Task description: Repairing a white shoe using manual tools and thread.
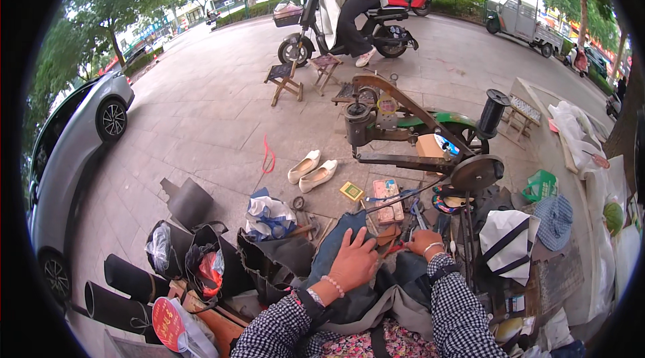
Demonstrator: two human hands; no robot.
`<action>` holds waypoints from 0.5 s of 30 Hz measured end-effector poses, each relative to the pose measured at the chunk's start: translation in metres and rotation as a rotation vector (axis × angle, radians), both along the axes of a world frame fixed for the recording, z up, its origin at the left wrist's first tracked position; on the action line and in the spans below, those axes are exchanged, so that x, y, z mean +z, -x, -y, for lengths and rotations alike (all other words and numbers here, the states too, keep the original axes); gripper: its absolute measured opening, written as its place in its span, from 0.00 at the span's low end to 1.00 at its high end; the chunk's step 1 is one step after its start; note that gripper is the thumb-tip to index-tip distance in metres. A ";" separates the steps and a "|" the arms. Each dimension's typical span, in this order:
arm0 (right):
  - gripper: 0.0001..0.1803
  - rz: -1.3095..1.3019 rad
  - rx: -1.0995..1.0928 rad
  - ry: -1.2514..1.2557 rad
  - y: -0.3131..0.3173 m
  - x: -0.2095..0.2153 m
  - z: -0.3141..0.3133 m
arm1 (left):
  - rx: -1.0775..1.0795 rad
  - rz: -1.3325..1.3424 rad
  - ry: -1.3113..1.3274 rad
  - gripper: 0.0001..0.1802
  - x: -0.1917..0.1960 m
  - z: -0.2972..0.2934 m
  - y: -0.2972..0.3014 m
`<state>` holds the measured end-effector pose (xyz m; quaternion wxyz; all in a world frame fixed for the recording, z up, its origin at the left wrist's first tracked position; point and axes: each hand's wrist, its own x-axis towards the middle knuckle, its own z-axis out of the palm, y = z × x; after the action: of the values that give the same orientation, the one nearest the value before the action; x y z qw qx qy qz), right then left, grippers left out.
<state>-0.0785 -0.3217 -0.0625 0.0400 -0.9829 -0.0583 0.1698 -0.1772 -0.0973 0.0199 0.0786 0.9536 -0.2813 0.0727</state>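
Blue denim cloth (336, 240): lay on the lap, under the left hand (354, 260), fingers spread flat upon it. Right hand (423, 242): curled just beside the cloth's right edge; grip indiscernible.

Soft overcast daylight, faint shadows, sharp centre, strong fisheye bending, black rim.

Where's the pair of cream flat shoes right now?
The pair of cream flat shoes lies on the paving in the head view's centre, left of the black stitching machine, beyond the left hand.

Paved sidewalk (201, 116) — trees (101, 2), daylight
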 end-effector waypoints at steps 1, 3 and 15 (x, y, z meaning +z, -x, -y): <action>0.22 -0.003 0.000 0.000 0.000 -0.001 0.000 | 0.002 0.000 -0.012 0.12 0.000 0.000 0.000; 0.22 -0.004 -0.003 0.001 0.000 -0.001 0.001 | -0.001 0.003 -0.023 0.13 0.000 0.000 0.000; 0.21 -0.008 -0.005 -0.016 0.003 0.007 0.001 | -0.024 0.076 0.078 0.09 -0.002 -0.001 0.000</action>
<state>-0.0811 -0.3222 -0.0553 0.0482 -0.9821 -0.0571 0.1730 -0.1767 -0.0959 0.0174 0.1058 0.9429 -0.2926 0.1189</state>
